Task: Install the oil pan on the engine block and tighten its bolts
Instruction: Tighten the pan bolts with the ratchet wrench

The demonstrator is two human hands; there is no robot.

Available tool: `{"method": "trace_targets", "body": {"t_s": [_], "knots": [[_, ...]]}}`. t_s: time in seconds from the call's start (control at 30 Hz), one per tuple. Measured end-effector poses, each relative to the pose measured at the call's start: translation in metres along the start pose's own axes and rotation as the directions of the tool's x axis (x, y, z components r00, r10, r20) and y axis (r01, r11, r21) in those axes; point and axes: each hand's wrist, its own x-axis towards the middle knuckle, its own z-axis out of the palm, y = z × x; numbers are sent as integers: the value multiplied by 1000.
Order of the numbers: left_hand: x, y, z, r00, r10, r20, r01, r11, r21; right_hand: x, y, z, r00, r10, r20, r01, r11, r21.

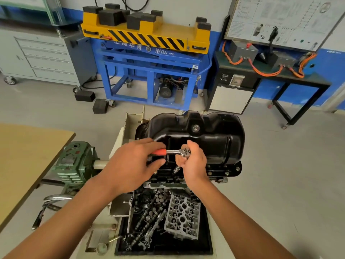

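The black oil pan (pixel 211 137) sits upside up on the engine block (pixel 168 179), which hangs on a stand. Bolts (pixel 226 173) show along its near right flange. My left hand (pixel 130 165) grips the red handle of a ratchet wrench (pixel 172 151). My right hand (pixel 194 161) holds the ratchet head and its socket extension (pixel 176 169), which points down at the pan's near flange. The bolt under the socket is hidden by my fingers.
A black tray (pixel 207 240) below the engine holds a cylinder head (pixel 183 215), camshafts and several small parts. The green gearbox (pixel 74 165) of the stand and a wooden table (pixel 24 157) lie to the left. A blue and yellow lift cart (pixel 149 53) stands behind.
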Motion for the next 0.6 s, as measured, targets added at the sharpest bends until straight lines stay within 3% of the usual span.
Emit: {"method": "trace_targets", "body": {"t_s": [0.13, 0.33, 0.47, 0.6], "knots": [[-27, 20, -2, 994, -9, 109, 9, 1000, 4, 0, 4, 3, 996, 28, -82, -22, 997, 74], [-55, 57, 23, 980, -52, 194, 28, 992, 122, 0, -2, 10, 997, -60, 53, 56, 996, 67], [-54, 58, 27, 978, -75, 196, 56, 993, 104, 1, -1, 11, 999, -46, 29, 43, 995, 88], [-45, 41, 7, 957, -44, 285, 34, 999, 39, 3, -7, 7, 996, -27, 83, 17, 993, 113]]}}
